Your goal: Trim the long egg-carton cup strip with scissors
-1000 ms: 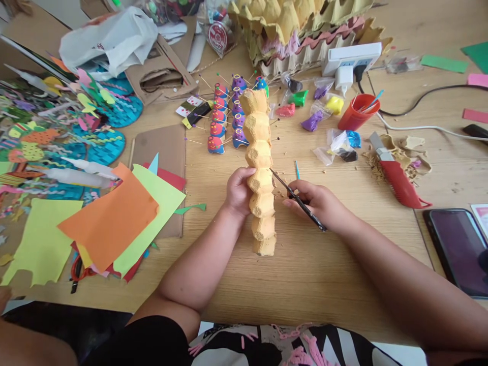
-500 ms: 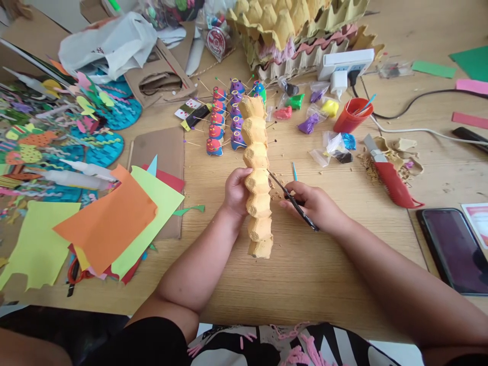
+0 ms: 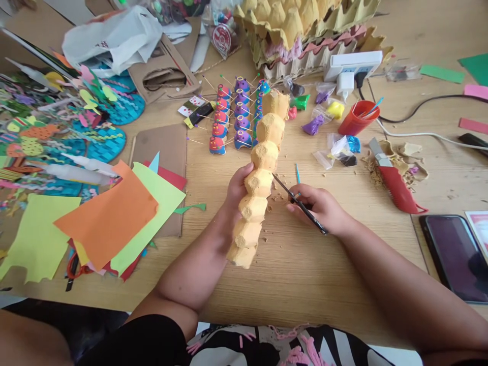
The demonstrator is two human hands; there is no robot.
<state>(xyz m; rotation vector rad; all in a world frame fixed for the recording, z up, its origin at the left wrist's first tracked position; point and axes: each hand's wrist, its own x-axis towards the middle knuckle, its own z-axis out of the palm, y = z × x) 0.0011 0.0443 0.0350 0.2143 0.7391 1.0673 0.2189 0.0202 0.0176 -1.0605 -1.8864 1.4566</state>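
My left hand [image 3: 239,189] is closed round the left side of a long yellow egg carton strip [image 3: 254,207], a single row of bumps held above the table and tilted, its far end to the right. In my right hand [image 3: 321,207] is a pair of dark scissors [image 3: 305,209], whose tips meet the strip's right edge near its middle. Small yellowish crumbs [image 3: 269,208] lie on the table beneath. Beyond the strip stand painted carton caterpillars in red and blue [image 3: 220,122] and purple [image 3: 241,113], with pins stuck in them; a third, blue-green one is partly hidden.
Stacked egg trays [image 3: 305,30] rise at the back near a white power strip [image 3: 353,65]. To the right are an orange cup [image 3: 358,119], a red-handled saw-like knife [image 3: 396,185] and a phone [image 3: 453,256]. Coloured paper sheets [image 3: 107,218] and a cardboard piece [image 3: 162,152] lie left.
The egg carton strip has swung from nearly upright in view to a slant, far end rightward and near end leftward. The scissors have shifted slightly right and stay at its edge.
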